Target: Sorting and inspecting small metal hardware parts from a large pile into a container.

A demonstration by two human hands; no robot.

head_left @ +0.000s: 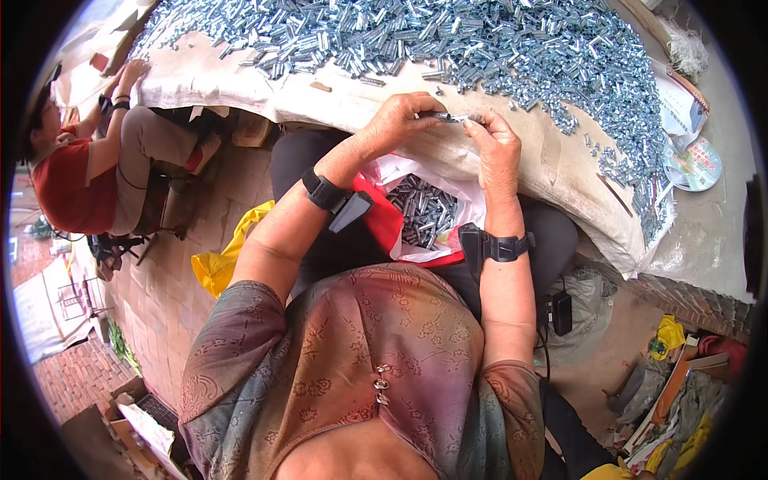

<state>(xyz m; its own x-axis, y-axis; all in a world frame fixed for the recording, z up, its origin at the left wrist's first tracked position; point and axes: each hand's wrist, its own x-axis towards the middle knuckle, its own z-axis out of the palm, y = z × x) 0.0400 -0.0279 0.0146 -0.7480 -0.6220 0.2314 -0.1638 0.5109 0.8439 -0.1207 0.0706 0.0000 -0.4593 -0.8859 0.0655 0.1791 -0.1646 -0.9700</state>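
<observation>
My left hand and my right hand meet over the near edge of a cloth-covered table. Between their pinched fingertips is a thin, silvery metal rod-shaped part; its exact kind is too small to make out. Just below, on my lap, an open bag, white inside with red outside, holds many dark grey metal tubes. Beyond my hands a wide heap of shiny metal tubes and small pieces spreads over the pale cloth. Each wrist wears a black strap with a device.
At the far left another person in a red top sits by the same table, hands at its edge. A round fan-like disc lies at the right. Yellow cloth is beside my left arm, and mixed bags and boxes fill the lower right.
</observation>
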